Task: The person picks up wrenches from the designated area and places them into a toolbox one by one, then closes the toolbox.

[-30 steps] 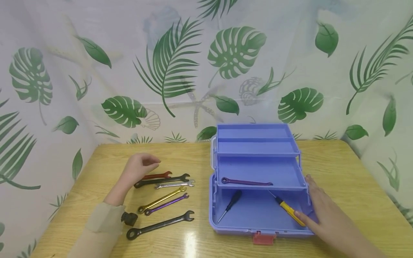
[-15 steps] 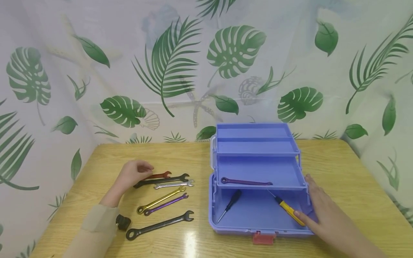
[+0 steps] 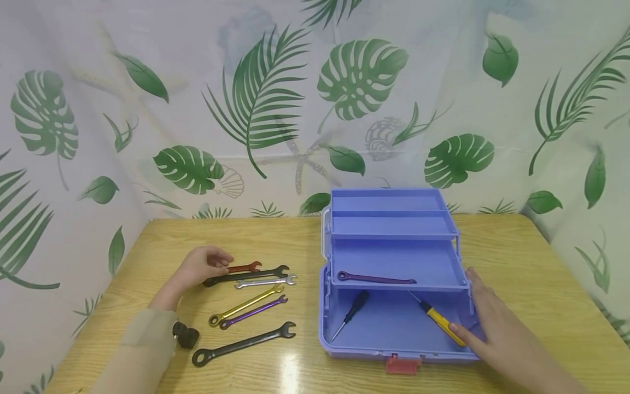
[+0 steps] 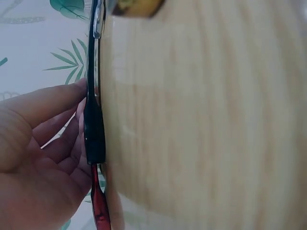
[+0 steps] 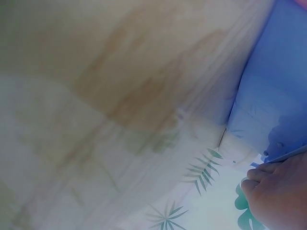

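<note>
My left hand is over the back of a row of wrenches, at the red wrench, hiding its left part. The thumb reaches the near side and bent fingers lie beyond; I cannot tell whether they pinch it. A long black wrench lies right beside it, in front of the fingers in the left wrist view. My right hand rests against the right side of a blue toolbox, fingers extended along its outside, thumb over the rim near a yellow screwdriver.
Nearer me lie a silver wrench, a gold wrench, a purple wrench and another black wrench. A dark purple wrench sits in the toolbox's middle tray; a black screwdriver lies in its bottom.
My left hand has moved down and slightly left from above the wrenches to the red wrench, most of it in the first half second. The right hand and the toolbox stay put.
</note>
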Action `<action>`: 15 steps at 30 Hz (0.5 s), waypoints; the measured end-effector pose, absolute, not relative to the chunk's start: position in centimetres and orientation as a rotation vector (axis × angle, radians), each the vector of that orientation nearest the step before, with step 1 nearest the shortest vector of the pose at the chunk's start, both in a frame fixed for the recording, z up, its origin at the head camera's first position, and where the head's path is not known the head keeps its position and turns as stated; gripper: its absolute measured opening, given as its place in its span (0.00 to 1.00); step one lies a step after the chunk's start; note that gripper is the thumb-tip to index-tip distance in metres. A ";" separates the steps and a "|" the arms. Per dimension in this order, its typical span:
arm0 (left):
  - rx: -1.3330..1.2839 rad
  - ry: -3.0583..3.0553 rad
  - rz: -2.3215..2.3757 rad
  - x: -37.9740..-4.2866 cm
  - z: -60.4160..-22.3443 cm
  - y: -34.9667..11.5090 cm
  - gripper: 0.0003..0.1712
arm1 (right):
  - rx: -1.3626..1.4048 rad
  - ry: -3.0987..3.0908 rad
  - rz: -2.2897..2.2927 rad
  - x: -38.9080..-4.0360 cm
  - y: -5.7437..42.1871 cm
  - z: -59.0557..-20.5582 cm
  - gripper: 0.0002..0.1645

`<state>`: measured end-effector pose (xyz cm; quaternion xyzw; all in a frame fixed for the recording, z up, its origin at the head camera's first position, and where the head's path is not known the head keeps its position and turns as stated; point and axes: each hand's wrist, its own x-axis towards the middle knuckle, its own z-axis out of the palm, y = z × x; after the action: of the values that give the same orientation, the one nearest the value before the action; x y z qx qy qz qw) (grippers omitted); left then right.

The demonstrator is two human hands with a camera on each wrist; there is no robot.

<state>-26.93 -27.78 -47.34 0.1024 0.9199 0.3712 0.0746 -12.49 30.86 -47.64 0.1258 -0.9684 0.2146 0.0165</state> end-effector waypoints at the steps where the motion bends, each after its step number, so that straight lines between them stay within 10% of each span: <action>1: 0.316 2.761 1.109 -27.0 -47.3 -27.8 0.13 | 0.391 -3.010 0.666 -12.5 30.9 -47.6 0.63; 15: 0.364 2.753 1.036 -27.8 -47.6 -28.1 0.08 | 0.388 -2.999 0.682 -12.4 30.8 -47.5 0.65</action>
<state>-27.82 -28.14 -47.59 0.1222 0.9252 0.3481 0.0888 -12.36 30.82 -47.50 0.1253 -0.9672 0.2201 0.0208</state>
